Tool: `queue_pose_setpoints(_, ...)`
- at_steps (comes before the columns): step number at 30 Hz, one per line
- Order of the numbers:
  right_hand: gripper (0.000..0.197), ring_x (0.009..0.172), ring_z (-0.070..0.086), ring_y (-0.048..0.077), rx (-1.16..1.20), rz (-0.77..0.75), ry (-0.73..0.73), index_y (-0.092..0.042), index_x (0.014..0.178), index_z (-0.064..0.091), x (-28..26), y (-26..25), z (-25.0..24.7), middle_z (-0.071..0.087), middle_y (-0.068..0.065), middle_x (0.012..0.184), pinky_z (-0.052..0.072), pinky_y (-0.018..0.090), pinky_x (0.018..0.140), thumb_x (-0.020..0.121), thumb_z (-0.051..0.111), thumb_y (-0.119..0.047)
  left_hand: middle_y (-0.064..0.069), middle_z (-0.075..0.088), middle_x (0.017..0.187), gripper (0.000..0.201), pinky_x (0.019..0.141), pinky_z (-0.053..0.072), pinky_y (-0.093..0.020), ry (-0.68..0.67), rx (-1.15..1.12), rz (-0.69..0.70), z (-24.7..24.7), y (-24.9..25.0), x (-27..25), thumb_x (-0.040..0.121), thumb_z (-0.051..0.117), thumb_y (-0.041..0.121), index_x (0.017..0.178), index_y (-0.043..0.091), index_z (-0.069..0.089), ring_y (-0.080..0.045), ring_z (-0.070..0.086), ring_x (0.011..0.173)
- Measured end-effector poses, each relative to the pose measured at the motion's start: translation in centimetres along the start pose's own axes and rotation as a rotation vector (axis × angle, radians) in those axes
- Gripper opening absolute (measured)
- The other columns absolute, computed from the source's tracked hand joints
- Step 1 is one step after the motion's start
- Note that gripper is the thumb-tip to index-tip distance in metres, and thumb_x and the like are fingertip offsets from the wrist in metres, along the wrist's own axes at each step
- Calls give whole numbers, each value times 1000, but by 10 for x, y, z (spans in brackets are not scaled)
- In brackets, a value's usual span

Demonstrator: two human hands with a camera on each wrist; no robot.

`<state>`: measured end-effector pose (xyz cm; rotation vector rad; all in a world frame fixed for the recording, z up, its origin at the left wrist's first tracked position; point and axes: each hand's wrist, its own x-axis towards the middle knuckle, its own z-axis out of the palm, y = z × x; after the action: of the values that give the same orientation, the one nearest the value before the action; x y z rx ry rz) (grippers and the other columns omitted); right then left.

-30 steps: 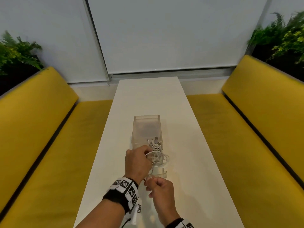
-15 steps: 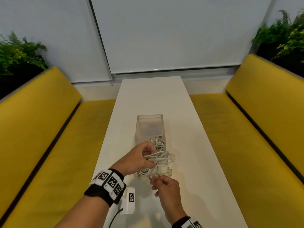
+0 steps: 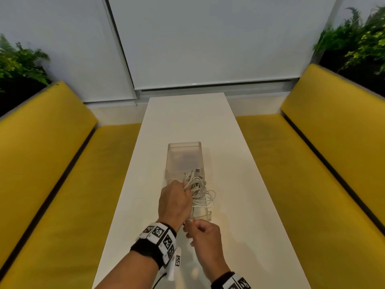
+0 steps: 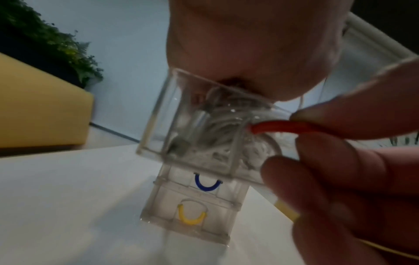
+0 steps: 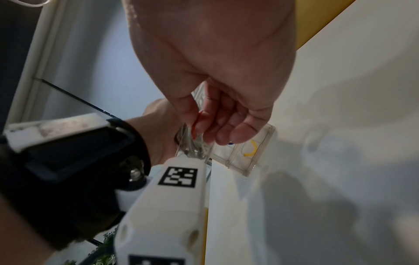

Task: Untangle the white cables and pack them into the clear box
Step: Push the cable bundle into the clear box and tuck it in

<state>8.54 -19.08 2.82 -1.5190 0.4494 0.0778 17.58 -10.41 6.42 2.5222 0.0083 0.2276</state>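
The clear box (image 3: 184, 157) stands mid-table with its top drawer (image 4: 192, 125) pulled out toward me. A tangled bundle of white cables (image 3: 200, 188) lies in and over that drawer, loops spilling past its right wall. My left hand (image 3: 181, 190) grips the bundle from above, its fingers hidden in the cables. My right hand (image 3: 190, 223) is at the drawer's near end and pinches its red loop handle (image 4: 278, 128) between thumb and fingers (image 4: 340, 157). In the right wrist view the red handle (image 5: 197, 123) shows between those fingers.
Two lower drawers carry a blue handle (image 4: 207, 184) and a yellow handle (image 4: 191, 217). The long white table (image 3: 239, 205) runs between two yellow benches (image 3: 52, 163), with plants in the back corners and a blind-covered window behind.
My left hand has swung back over the bundle and brought the cables lower into the drawer. The right hand has stayed at the drawer's near end.
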Motion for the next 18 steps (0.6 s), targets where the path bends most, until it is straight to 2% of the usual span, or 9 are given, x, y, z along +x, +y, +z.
queue_pose_setpoints(2, 26, 58, 54, 11, -11, -2, -11, 0, 65, 71, 2, 2, -1, 69, 17, 67, 45, 26, 59, 88, 69, -13, -6, 67, 100, 36, 92, 42, -41, -67, 234, 31, 1, 6, 1, 102, 40, 30, 91, 12, 69, -28, 61, 101)
queue_pose_setpoints(3, 27, 59, 53, 12, -18, -1, -13, 1, 64, 69, 3, 3, -1, 66, 14, 64, 44, 26, 59, 87, 69, -12, -2, 64, 105, 32, 102, 34, -47, -119, 365, 41, 1, 8, 1, 100, 40, 28, 95, 17, 69, -26, 57, 109)
queue_pose_setpoints(5, 29, 59, 50, 13, -30, 1, -10, 2, 63, 67, 6, 5, -2, 63, 8, 63, 42, 26, 58, 87, 71, -14, 0, 63, 110, 22, 109, 23, -53, -216, 500, 31, -1, 11, 3, 93, 45, 25, 103, 21, 65, -24, 52, 115)
queue_pose_setpoints(7, 31, 58, 47, 14, -33, 3, -11, 5, 65, 66, 7, 6, -3, 59, 6, 61, 40, 26, 57, 87, 72, -16, -1, 65, 109, 34, 108, 24, -52, -232, 501, 25, 0, 11, 4, 87, 51, 20, 120, 16, 51, -24, 57, 111)
queue_pose_setpoints(9, 31, 58, 46, 14, -29, -1, -14, 8, 66, 65, 7, 5, -4, 57, 6, 60, 40, 25, 56, 87, 72, -14, -2, 67, 105, 54, 106, 27, -48, -183, 417, 33, 4, 10, 4, 83, 51, 12, 135, 13, 35, -26, 61, 102)
queue_pose_setpoints(10, 31, 58, 46, 14, -32, -3, -15, 9, 66, 64, 7, 4, -5, 57, 7, 60, 40, 25, 56, 86, 71, -13, -2, 68, 106, 56, 104, 30, -45, -144, 359, 56, 5, 10, 1, 84, 49, 9, 138, 13, 33, -26, 62, 99)
queue_pose_setpoints(14, 26, 60, 48, 15, -59, 4, -10, 10, 66, 63, 8, 4, -8, 58, 9, 62, 41, 25, 58, 84, 68, -9, -6, 58, 124, 50, 87, 37, -35, -109, 240, 159, 7, 9, -8, 91, 44, 4, 139, 19, 41, -33, 57, 101)
queue_pose_setpoints(16, 27, 61, 47, 15, -66, 2, -9, 10, 69, 64, 7, 3, -10, 56, 8, 62, 41, 26, 58, 85, 68, -11, -6, 57, 124, 50, 78, 37, -35, -135, 172, 186, 8, 4, -9, 89, 45, 2, 135, 21, 44, -35, 58, 95)
queue_pose_setpoints(18, 29, 61, 47, 15, -63, -9, -13, 11, 70, 64, 7, 1, -11, 56, 8, 63, 41, 25, 58, 86, 68, -12, -5, 59, 118, 47, 74, 45, -39, -164, 87, 191, 5, -1, -8, 85, 45, 4, 127, 25, 42, -36, 60, 86)
